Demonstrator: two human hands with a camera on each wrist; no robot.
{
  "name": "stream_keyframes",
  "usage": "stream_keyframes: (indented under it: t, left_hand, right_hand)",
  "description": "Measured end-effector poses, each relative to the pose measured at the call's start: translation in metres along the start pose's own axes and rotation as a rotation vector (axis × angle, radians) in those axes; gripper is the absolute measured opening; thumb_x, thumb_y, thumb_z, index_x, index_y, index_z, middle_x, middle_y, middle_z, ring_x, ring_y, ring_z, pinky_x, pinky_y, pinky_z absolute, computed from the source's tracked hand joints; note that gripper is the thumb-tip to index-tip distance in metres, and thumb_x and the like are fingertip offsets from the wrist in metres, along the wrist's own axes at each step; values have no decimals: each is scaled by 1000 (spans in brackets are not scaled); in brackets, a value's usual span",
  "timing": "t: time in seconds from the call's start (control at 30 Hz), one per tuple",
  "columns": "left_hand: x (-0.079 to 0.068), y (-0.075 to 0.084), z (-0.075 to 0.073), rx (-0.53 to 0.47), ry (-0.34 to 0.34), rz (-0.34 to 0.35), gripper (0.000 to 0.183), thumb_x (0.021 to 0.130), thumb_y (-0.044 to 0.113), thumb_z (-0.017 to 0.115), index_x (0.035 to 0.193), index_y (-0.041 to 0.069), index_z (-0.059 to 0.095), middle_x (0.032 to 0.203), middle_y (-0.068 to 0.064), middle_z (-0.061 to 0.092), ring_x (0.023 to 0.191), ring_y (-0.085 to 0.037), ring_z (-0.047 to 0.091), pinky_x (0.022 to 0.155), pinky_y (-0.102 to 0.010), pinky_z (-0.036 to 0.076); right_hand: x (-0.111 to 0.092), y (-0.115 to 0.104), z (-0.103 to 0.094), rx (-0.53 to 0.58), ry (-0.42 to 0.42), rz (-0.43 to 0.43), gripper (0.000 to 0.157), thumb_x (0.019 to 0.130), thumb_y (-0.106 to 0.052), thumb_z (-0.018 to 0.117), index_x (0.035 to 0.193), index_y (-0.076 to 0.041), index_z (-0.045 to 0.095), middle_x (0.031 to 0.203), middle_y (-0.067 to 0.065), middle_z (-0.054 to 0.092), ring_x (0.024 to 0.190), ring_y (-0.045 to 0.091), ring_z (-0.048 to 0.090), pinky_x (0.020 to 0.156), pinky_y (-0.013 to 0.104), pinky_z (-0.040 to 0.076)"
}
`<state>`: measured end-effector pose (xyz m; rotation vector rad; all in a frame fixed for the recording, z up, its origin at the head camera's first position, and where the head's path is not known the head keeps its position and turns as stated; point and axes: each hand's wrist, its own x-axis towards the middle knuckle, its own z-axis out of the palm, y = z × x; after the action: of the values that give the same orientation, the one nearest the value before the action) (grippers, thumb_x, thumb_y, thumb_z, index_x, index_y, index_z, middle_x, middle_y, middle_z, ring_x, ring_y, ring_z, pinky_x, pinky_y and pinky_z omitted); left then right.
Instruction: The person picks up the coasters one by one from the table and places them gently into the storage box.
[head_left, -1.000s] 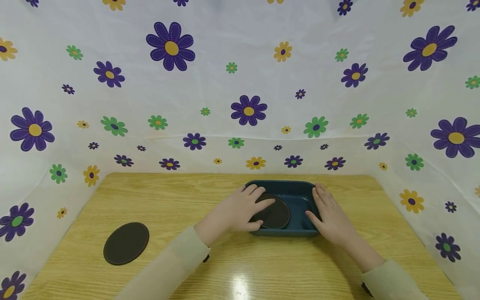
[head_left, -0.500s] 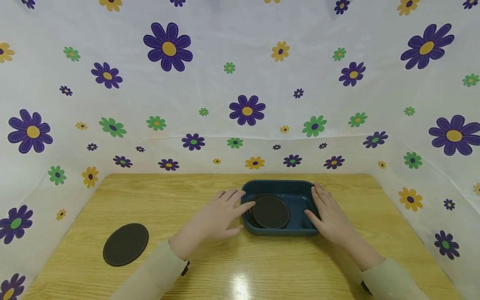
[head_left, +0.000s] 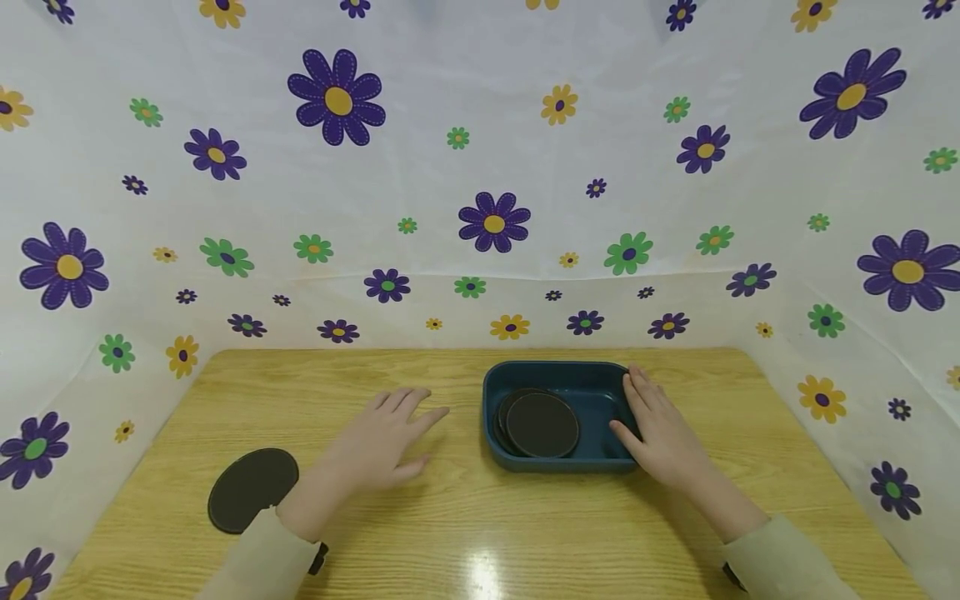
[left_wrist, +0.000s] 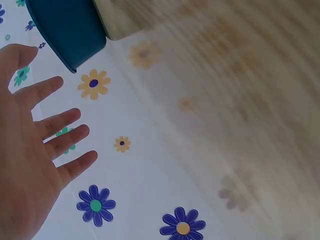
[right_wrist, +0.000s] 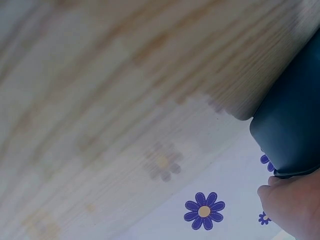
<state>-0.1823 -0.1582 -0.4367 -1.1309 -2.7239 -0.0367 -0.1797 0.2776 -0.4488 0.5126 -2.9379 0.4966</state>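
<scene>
A dark blue rectangular bin (head_left: 558, 467) stands on the table, right of centre in the head view. Inside, at its left end, several black round coasters (head_left: 542, 425) overlap in a stack. My left hand (head_left: 375, 442) is held off to the left of the bin, its fingers spread and nothing in them; the left wrist view shows the bare palm. One more black round coaster (head_left: 251, 487) lies at the left, partly behind the left sleeve. My right hand (head_left: 660, 437) rests on the bin's right rim with straight fingers, the thumb over the inside.
The wooden table (head_left: 420, 533) has a shiny light spot near its front. White cloth (head_left: 420, 183) printed with flowers hangs behind it and along both sides.
My left hand has drawn back out of the bin and moved left toward the lone coaster, uncovering the stacked coasters. My right hand has stayed on the rim.
</scene>
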Motion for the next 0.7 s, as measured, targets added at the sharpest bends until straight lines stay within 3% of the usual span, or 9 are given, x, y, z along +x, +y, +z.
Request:
stream_keyframes:
  t: [0.2,0.43,0.7]
  left_hand:
    - [-18,-8,5,-5,-10,-48,62,99,39,67,155,15,54,153,-21,54,141,-41,53,112,-60,49]
    - [-39,-16,9,5,-25,-79,62,98,38,69,153,14,56,152,-23,54,138,-42,55,111,-61,49]
    - [-63,-22,5,25,-37,-144,62,97,40,71,152,17,57,153,-22,54,139,-42,55,112,-61,49]
  right_hand:
    - [0,1,0,-9,1,-1,77,107,-33,59,161,14,29,173,30,21,161,48,21,132,57,19]
    - [-1,4,3,-11,31,-16,76,107,-32,60,160,14,31,172,31,23,160,49,23,135,49,13]
    - [0,2,2,3,-1,7,78,108,-34,58,161,14,28,173,31,20,161,49,21,134,54,15]
